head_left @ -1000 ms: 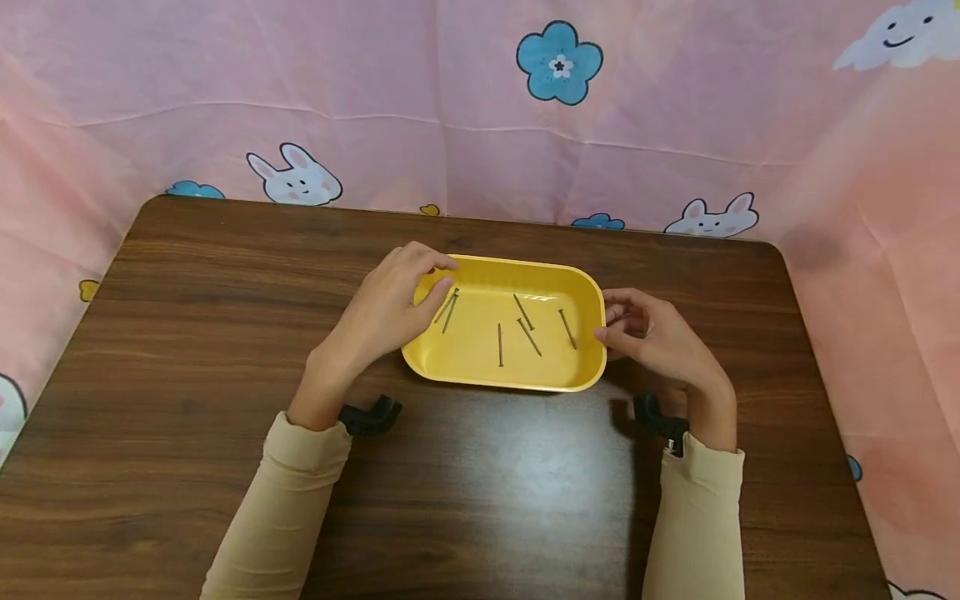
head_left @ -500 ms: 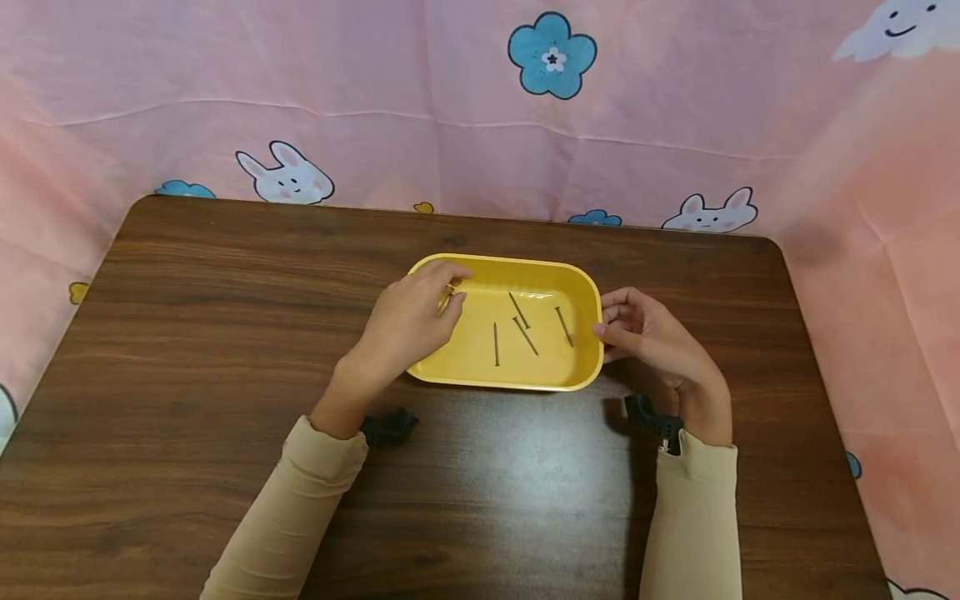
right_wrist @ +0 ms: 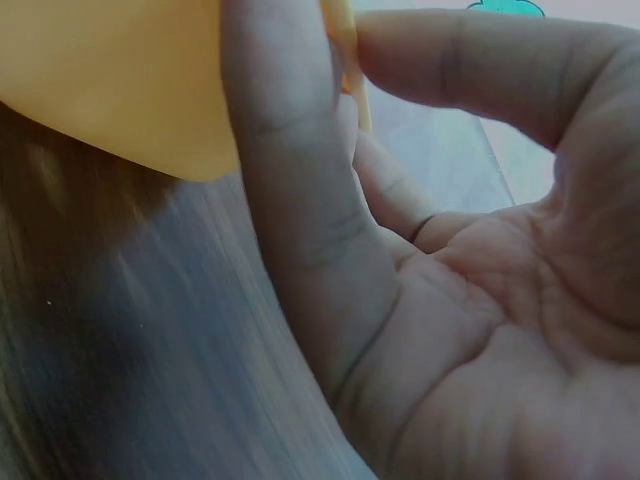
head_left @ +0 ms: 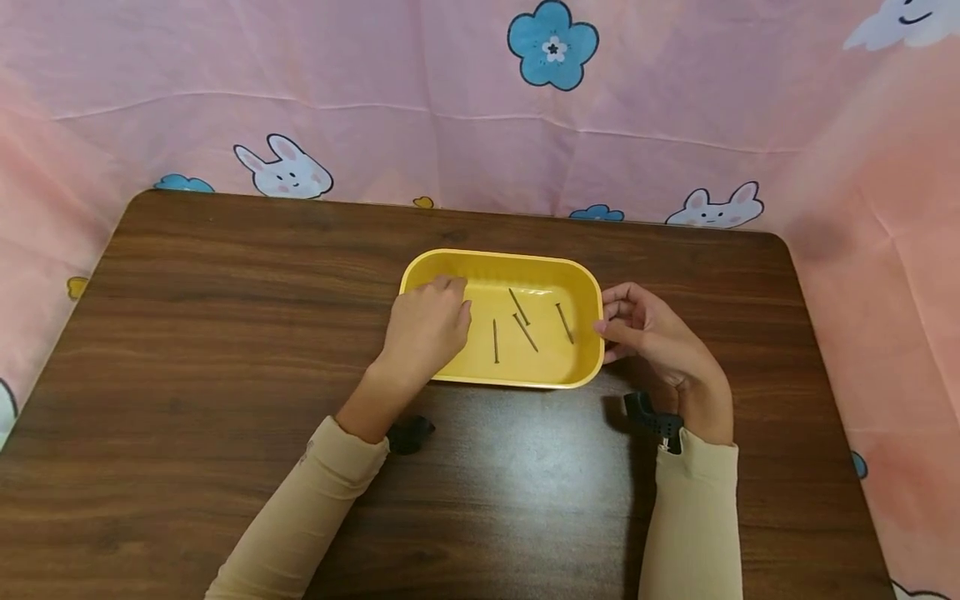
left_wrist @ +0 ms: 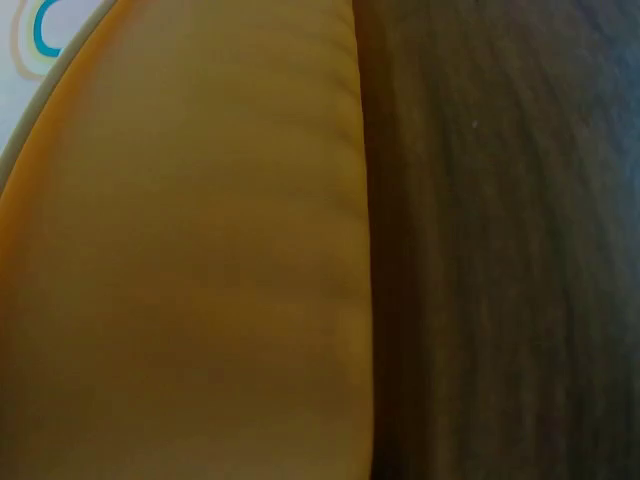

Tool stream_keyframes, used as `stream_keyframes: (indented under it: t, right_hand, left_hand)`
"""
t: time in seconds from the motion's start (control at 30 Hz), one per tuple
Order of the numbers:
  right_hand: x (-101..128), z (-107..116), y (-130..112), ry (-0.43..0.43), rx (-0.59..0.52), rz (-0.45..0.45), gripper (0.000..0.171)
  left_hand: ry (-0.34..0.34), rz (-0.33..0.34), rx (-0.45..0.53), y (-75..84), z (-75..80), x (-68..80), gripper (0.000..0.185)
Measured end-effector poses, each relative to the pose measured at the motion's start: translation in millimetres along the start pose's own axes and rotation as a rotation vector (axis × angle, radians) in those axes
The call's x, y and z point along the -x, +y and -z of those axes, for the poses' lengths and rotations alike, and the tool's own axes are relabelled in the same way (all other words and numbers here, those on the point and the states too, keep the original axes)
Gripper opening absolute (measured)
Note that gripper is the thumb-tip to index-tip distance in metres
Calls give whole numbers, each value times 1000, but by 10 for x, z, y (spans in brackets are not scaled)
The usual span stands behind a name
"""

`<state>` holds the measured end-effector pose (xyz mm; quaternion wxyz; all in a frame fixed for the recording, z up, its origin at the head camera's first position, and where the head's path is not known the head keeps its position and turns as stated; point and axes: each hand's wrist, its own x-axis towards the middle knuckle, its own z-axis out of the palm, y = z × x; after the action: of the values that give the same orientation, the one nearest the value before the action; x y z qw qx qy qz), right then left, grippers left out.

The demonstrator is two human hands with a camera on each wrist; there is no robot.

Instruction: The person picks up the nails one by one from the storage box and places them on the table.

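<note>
A yellow rectangular tray (head_left: pixel 517 379) with rounded corners lies on the table, and several thin dark nails rest on its floor. One nail (head_left: pixel 496 342) lies nearly lengthwise near the middle, and another nail (head_left: pixel 565 323) is by the right end. My left hand (head_left: pixel 427 329) reaches down into the tray's left end, its back toward the head camera. Its fingertips are hidden, so I cannot tell whether it pinches a nail. My right hand (head_left: pixel 652 333) grips the right end wall, thumb (right_wrist: pixel 450 60) at the rim and fingers against the outside. The tray's outer wall (left_wrist: pixel 190 240) fills much of the left wrist view.
The dark wood-grain table (head_left: pixel 210 333) extends around the tray on all sides. Behind it hangs a pink cloth (head_left: pixel 390 67) printed with rabbits and flowers. A black wrist mount (head_left: pixel 652 417) sits below the right hand, and another wrist mount (head_left: pixel 410 435) below the left.
My left hand has moved right and down into the tray's left end, covering the nails that showed there. My right hand keeps its hold on the right end.
</note>
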<state>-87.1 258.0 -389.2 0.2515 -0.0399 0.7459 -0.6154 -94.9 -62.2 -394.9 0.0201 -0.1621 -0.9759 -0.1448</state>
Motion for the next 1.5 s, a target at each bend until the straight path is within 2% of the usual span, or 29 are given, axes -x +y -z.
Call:
stream_keyframes:
  t: [0.23, 0.37, 0.57, 0.87, 1.07, 1.17, 1.3, 1.5]
  right_hand:
    - [16, 7, -21, -7, 7, -3, 39]
    - [17, -3, -21, -4, 10, -10, 39]
    - [-8, -12, -10, -14, -1, -6, 37]
    - [-20, -22, -21, -18, -14, -12, 36]
    - [6, -27, 4, -6, -5, -27, 36]
    - [48, -36, 48, 2, -34, -34, 35]
    - [98, -51, 84, 11, -124, -39, 29]
    - [58, -61, 55, 22, -221, -40, 24]
  left_hand:
    - [3, 24, -55, 11, -34, -11, 23]
    - [6, 48, -54, 23, -38, -22, 14]
    - [6, 89, -45, 37, -27, -38, 12]
    - [7, 77, -35, 13, -32, -53, 14]
    - [-25, 75, -40, 19, -47, -46, 16]
    - [-25, 63, -58, 40, -87, -23, 14]
    - [-7, 38, -99, 51, -134, -1, 12]
    - [40, 23, -127, 24, -111, -41, 10]
